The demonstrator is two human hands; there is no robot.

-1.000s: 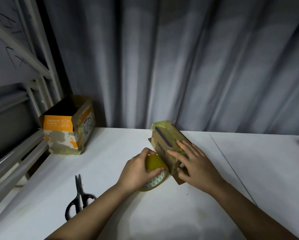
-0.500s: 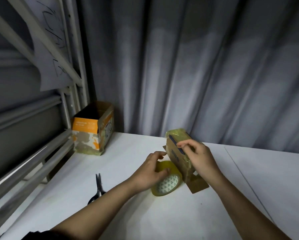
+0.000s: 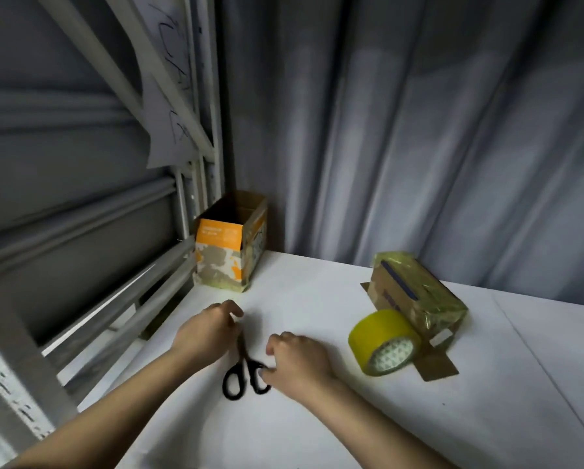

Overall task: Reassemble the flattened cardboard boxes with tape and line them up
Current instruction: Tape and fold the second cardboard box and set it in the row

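- The left hand [image 3: 205, 333] lies over the blade end of the black scissors [image 3: 244, 374] on the white surface [image 3: 300, 428]; its fingers are curled, and whether its grip is closed on the blades cannot be told, since the hand hides them.
- The right hand [image 3: 299, 360] is at the scissors' right handle loop, fingers curled and its thumb tip touching the loop; whether its grip has closed on the loop cannot be told either.
- The scissors lie flat, handles toward the near edge, blades pointing far.
- To the right, well apart from both hands, a brown cardboard box [image 3: 415, 296] wrapped in glossy tape lies on its side, with an unfolded flap sticking out at its near end.
- A yellow tape roll [image 3: 383, 341] stands on its edge just beside the box's near left side, touching it; its patterned core faces the near right.
- At the far left corner of the surface an orange-and-brown cardboard box [image 3: 229, 245] stands upright with its top open, next to a grey metal frame [image 3: 196, 184].
- Grey curtains [image 3: 419, 130] hang behind the surface.
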